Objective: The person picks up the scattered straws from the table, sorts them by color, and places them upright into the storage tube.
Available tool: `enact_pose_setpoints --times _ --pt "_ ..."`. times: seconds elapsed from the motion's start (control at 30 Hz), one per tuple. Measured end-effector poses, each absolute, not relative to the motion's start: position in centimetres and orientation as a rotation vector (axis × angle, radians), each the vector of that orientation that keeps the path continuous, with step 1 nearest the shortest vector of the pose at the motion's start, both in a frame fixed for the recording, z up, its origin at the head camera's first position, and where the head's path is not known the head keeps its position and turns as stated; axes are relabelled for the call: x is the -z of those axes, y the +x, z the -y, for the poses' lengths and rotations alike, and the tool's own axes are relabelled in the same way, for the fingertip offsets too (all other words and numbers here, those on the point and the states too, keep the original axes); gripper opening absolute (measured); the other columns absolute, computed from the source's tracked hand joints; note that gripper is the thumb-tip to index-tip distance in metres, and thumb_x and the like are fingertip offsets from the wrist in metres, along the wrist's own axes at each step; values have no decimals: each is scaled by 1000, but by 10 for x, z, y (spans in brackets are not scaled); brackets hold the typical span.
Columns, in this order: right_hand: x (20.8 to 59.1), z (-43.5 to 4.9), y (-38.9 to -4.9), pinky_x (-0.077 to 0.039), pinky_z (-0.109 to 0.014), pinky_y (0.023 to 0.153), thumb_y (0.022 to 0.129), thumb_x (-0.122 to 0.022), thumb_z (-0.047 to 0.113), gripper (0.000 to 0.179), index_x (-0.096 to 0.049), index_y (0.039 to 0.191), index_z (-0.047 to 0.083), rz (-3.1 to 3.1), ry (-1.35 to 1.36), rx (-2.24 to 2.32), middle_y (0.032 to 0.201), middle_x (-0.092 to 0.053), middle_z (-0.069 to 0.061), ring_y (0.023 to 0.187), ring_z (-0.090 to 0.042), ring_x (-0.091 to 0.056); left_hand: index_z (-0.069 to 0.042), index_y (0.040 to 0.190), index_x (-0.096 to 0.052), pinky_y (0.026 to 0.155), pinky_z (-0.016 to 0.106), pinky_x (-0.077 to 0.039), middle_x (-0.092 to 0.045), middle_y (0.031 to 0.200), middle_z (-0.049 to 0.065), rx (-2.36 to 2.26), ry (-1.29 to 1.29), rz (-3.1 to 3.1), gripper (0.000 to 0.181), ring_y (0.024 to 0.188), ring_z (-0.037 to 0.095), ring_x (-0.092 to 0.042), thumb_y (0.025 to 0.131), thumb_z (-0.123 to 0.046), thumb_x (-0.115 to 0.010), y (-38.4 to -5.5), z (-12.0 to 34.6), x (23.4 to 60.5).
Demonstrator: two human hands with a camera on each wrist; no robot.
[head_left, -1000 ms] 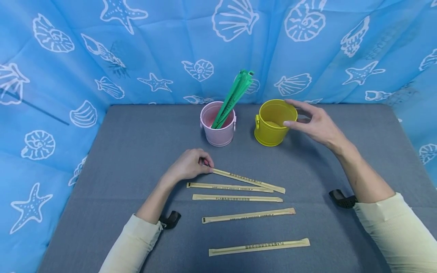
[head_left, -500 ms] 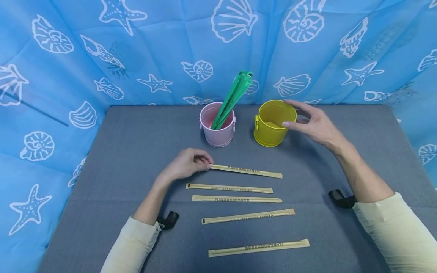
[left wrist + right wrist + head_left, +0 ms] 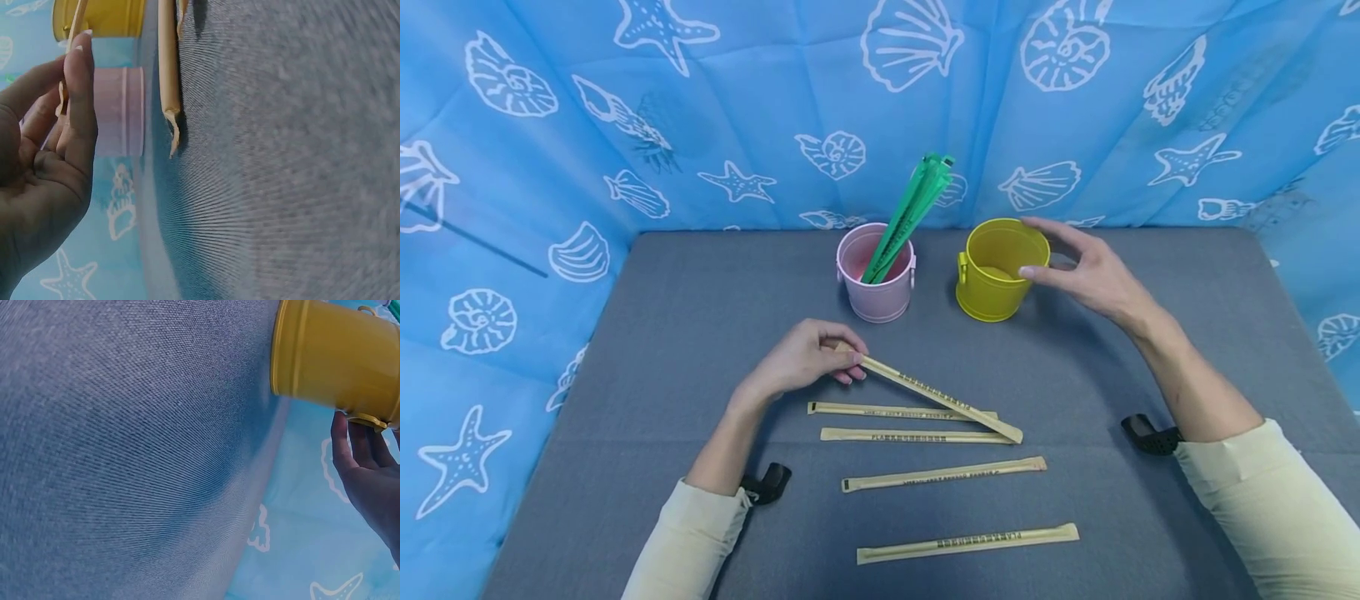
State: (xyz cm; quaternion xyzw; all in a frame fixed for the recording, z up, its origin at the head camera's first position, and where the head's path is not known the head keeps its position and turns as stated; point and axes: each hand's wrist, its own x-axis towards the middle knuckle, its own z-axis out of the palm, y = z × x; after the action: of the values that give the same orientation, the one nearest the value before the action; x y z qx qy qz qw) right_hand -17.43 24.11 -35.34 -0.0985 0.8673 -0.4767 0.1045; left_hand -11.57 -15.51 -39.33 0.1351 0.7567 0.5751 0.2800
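In the head view, my left hand (image 3: 808, 354) pinches a paper-wrapped straw (image 3: 928, 390) near its left end, between thumb and fingers. This straw slants down to the right, its far end over two other wrapped straws (image 3: 917, 436) in the image. In the left wrist view, thumb and fingers grip the straw (image 3: 76, 22) above the table. My right hand (image 3: 1097, 271) holds the yellow bucket (image 3: 992, 298) by its right side, thumb on the front rim and fingers behind. The right wrist view has several fingers at the bucket's handle lug (image 3: 367, 420).
Left of the yellow bucket stands a pink bucket (image 3: 880, 302) with a bundle of green-wrapped straws (image 3: 906, 218) leaning in it. More wrapped straws (image 3: 943, 474) lie in rows on the grey table (image 3: 700, 292). A blue shell-print curtain (image 3: 760, 100) hangs behind.
The left hand has raised its straw off the table, first nearly level, then tilted with its right end lower. The right hand stays at the yellow bucket.
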Motion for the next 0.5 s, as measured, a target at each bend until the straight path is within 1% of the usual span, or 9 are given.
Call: enact_pose_setpoints --times 0.07,0.27,0.37,0.5 --pt "353 -242 -175 -24 -61 113 91 -73 32 76 -34 156 23 -2564 -290 1395 161 -29 -4 148 -29 -23 2 104 -72 75 46 -58 -74 89 15 -1559 355 -2032 13 86 34 -72 96 -5 -64 -115 155 390" --pt "353 -242 -174 -22 -68 109 91 -74 36 78 -33 156 26 -2594 -287 1344 162 -28 -3 147 -36 -23 3 104 -74 79 47 -57 -74 91 15 -1617 321 -2045 14 90 36 -71 93 -2 -67 -113 155 384" --pt "352 -242 -173 -23 -68 109 90 -74 35 77 -34 156 26 -2592 -288 1343 161 -29 -3 146 -36 -24 2 102 -75 79 49 -56 -74 90 14 -1661 321 -2083 13 87 33 -72 91 -3 -71 -111 155 379" --pt "350 -244 -173 -22 -67 109 90 -74 36 77 -35 155 27 -2595 -306 1290 160 -30 -5 146 -36 -24 3 101 -74 76 49 -57 -74 88 14 -1727 332 -2130 14 81 26 -72 89 -4 -74 -110 156 374"
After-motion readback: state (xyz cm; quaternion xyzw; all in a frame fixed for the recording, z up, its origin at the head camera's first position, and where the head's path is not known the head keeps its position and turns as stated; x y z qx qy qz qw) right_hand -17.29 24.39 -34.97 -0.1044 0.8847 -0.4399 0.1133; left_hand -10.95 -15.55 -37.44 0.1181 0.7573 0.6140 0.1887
